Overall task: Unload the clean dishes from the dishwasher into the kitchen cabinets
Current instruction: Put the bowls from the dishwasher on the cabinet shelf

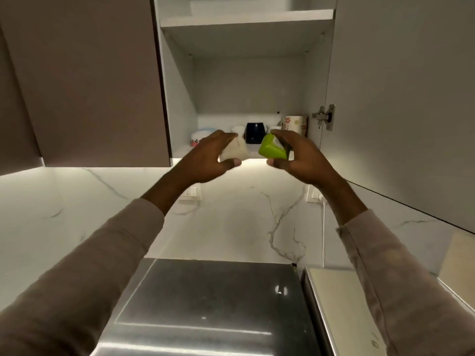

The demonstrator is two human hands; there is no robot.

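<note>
Both arms reach up toward the open wall cabinet (246, 86). My left hand (205, 160) grips a cream-white cup (236, 152), held tilted just below the cabinet's bottom shelf edge. My right hand (298, 158) holds a lime-green cup (272, 150), also tilted, at the same height. The two cups are a small gap apart. On the bottom shelf behind them stand a dark blue mug (255, 132), a flowered mug (295, 124), a white cup (237, 129) and a patterned bowl (199, 137) at the left.
The cabinet door (401, 98) stands open at the right, its hinge near my right hand. A closed brown cabinet (84, 80) is at the left. Below are a marble backsplash (244, 214) with wall sockets and a steel appliance top (210, 304).
</note>
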